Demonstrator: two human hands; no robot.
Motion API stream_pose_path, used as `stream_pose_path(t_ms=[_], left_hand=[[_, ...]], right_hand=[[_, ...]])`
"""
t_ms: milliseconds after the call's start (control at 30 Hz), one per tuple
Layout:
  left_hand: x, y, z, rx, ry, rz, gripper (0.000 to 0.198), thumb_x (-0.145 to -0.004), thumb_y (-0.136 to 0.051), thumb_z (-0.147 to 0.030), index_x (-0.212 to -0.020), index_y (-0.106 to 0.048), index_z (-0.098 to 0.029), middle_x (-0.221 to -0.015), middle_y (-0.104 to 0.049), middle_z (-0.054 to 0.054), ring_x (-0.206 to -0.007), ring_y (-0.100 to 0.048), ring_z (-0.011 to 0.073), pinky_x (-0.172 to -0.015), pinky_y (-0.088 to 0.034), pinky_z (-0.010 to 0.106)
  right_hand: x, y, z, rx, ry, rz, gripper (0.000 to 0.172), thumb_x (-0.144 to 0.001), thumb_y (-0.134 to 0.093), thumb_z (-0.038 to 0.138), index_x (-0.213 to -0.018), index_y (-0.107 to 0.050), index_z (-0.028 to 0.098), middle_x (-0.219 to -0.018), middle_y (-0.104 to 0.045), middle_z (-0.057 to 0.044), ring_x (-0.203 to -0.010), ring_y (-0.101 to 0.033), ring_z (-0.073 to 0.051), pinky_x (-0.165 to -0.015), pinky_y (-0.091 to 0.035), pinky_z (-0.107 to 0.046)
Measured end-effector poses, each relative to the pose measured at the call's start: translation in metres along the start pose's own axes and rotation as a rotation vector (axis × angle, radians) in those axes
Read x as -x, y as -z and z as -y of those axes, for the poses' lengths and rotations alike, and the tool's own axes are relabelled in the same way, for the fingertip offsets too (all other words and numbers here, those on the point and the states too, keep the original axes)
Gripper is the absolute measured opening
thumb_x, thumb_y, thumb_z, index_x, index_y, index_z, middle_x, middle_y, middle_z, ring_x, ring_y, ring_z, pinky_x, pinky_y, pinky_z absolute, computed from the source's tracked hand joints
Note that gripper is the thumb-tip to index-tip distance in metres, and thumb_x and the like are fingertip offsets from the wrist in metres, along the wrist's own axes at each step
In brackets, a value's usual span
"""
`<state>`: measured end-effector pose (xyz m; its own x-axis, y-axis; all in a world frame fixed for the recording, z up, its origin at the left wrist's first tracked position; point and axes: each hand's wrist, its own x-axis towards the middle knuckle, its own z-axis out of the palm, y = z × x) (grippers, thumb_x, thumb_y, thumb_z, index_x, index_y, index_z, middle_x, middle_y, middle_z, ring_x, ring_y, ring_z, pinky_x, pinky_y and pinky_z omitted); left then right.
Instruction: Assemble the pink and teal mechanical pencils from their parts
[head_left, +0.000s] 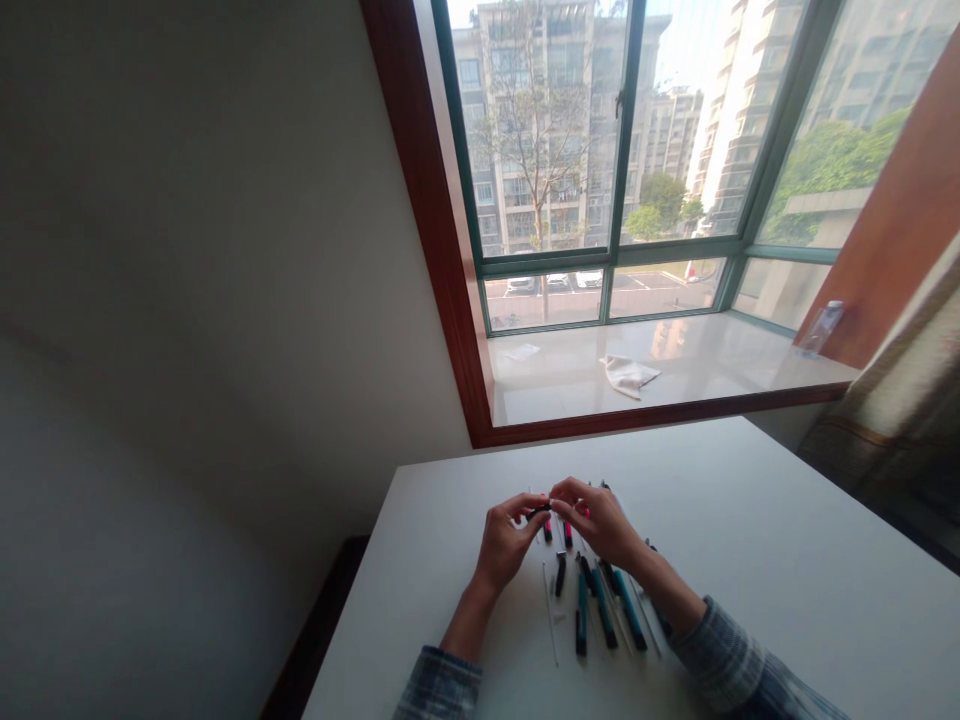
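Plaid sleeves (439,685) led to both hands above white table (750,560). L hand (506,540) had fingers (521,506) closed in a pinch on small dark pen part (540,512). R hand (596,520) was bent in at same part, grip too small to tell. Teal-&-black markers (604,610) lay just below hands, pink-marked pens (559,532) right under them, thin white sticks (550,612) beside markers.

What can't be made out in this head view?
All head view:
Dark piece between left hand and right hand: shape hidden by the fingers.
Items beyond the right forearm: hidden by it.
Teal markers: any print too small to read.
Left sleeve: cut off by the bottom edge.
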<state>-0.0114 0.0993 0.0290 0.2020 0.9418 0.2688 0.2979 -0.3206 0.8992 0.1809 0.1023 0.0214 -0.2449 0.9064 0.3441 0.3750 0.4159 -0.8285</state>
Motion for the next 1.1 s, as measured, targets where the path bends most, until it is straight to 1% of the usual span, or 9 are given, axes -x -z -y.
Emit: stream_pose_path(t_ms=[67, 133, 200, 300, 467, 600, 867, 967, 1100], left_hand=[[0.000, 0.000, -0.001, -0.004, -0.013, 0.016, 0.019, -0.086, -0.074, -0.036, -0.097, -0.081, -0.022, -0.098, -0.081, 0.008, -0.090, -0.071, 0.0246, -0.083, -0.052, 0.036], [0.000, 0.000, -0.002, -0.016, -0.019, 0.025, 0.020, -0.086, -0.073, -0.038, -0.097, -0.081, -0.023, -0.098, -0.080, 0.008, -0.091, -0.071, 0.0252, -0.084, -0.052, 0.037], [0.001, 0.000, -0.004, -0.019, -0.018, 0.029, 0.021, -0.086, -0.073, -0.039, -0.097, -0.081, -0.023, -0.099, -0.080, 0.008, -0.091, -0.071, 0.0257, -0.083, -0.052, 0.037], [0.001, 0.001, -0.005, -0.012, -0.012, 0.031, 0.021, -0.085, -0.074, -0.040, -0.096, -0.081, -0.024, -0.097, -0.080, 0.008, -0.089, -0.071, 0.0255, -0.083, -0.052, 0.038], [0.001, 0.001, -0.003, -0.028, -0.020, 0.040, 0.022, -0.085, -0.074, -0.041, -0.096, -0.081, -0.024, -0.096, -0.080, 0.007, -0.089, -0.071, 0.0252, -0.082, -0.051, 0.037], [0.001, 0.001, -0.001, -0.048, -0.015, 0.035, 0.021, -0.085, -0.074, -0.042, -0.094, -0.081, -0.024, -0.095, -0.081, 0.007, -0.086, -0.070, 0.0241, -0.075, -0.048, 0.034], [0.001, 0.002, 0.002, -0.090, -0.039, 0.035, 0.019, -0.083, -0.075, -0.041, -0.091, -0.082, -0.026, -0.088, -0.080, 0.005, -0.079, -0.066, 0.0221, -0.073, -0.046, 0.033], [0.000, -0.001, 0.006, 0.004, -0.010, -0.002, 0.023, -0.082, -0.076, -0.043, -0.091, -0.080, -0.023, -0.091, -0.080, 0.007, -0.083, -0.068, 0.0224, -0.074, -0.048, 0.033], [-0.001, -0.009, 0.013, 0.333, 0.088, -0.059, 0.033, -0.077, -0.082, -0.044, -0.097, -0.073, -0.019, -0.089, -0.077, 0.007, -0.082, -0.071, 0.0215, -0.075, -0.054, 0.032]], right_hand=[[0.000, 0.001, -0.001, 0.026, 0.009, -0.001, 0.029, -0.098, -0.058, 0.046, -0.093, -0.071, 0.020, -0.080, -0.074, -0.002, -0.069, -0.064, -0.016, -0.065, -0.046, -0.026], [0.000, 0.002, -0.001, 0.064, -0.001, -0.002, 0.034, -0.100, -0.055, 0.046, -0.084, -0.070, 0.020, -0.074, -0.072, -0.001, -0.066, -0.062, -0.016, -0.065, -0.045, -0.026], [0.000, 0.003, 0.000, 0.080, 0.004, 0.009, 0.036, -0.101, -0.052, 0.047, -0.084, -0.070, 0.020, -0.075, -0.072, -0.001, -0.067, -0.062, -0.016, -0.065, -0.044, -0.026], [0.000, 0.005, -0.001, 0.089, 0.046, 0.019, 0.034, -0.099, -0.055, 0.049, -0.089, -0.070, 0.020, -0.078, -0.072, -0.001, -0.068, -0.061, -0.016, -0.065, -0.044, -0.026], [0.000, 0.007, -0.003, 0.153, 0.006, 0.034, 0.042, -0.100, -0.052, 0.050, -0.077, -0.069, 0.019, -0.066, -0.068, 0.000, -0.059, -0.056, -0.014, -0.060, -0.041, -0.025], [0.000, 0.009, -0.003, 0.119, 0.050, 0.086, 0.037, -0.097, -0.057, 0.052, -0.086, -0.072, 0.020, -0.072, -0.071, 0.000, -0.062, -0.058, -0.015, -0.060, -0.042, -0.024], [0.002, 0.005, -0.001, 0.183, 0.028, 0.065, 0.050, -0.099, -0.052, 0.054, -0.067, -0.069, 0.019, -0.056, -0.062, 0.001, -0.048, -0.048, -0.012, -0.052, -0.032, -0.025], [0.003, 0.001, 0.001, 0.171, -0.023, 0.017, 0.052, -0.100, -0.050, 0.053, -0.066, -0.070, 0.019, -0.054, -0.061, 0.000, -0.049, -0.051, -0.013, -0.052, -0.034, -0.025], [0.005, -0.007, 0.005, 0.058, -0.108, -0.010, 0.055, -0.100, -0.045, 0.056, -0.069, -0.072, 0.020, -0.055, -0.063, 0.000, -0.050, -0.056, -0.015, -0.052, -0.038, -0.024]])
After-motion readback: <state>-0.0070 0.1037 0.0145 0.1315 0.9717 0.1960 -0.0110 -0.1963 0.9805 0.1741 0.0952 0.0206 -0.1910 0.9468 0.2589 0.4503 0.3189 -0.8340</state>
